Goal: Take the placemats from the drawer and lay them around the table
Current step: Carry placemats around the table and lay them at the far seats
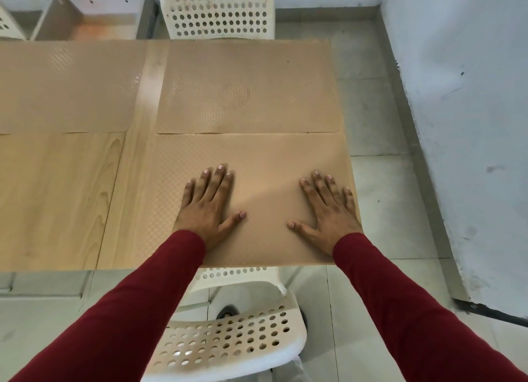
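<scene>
Both my hands lie flat on the near placemat.

My left hand [207, 204] and right hand [328, 207] rest palms down, each grip released and fingers spread, on the near placemat [265, 164] at the right end of the wooden surface [57, 199]. A second placemat [248, 87] lies just beyond it, edges meeting, and a third placemat [65, 84] sits to the left. One white perforated chair [228, 341] stands below my arms, another chair [218, 11] on the far side.
</scene>
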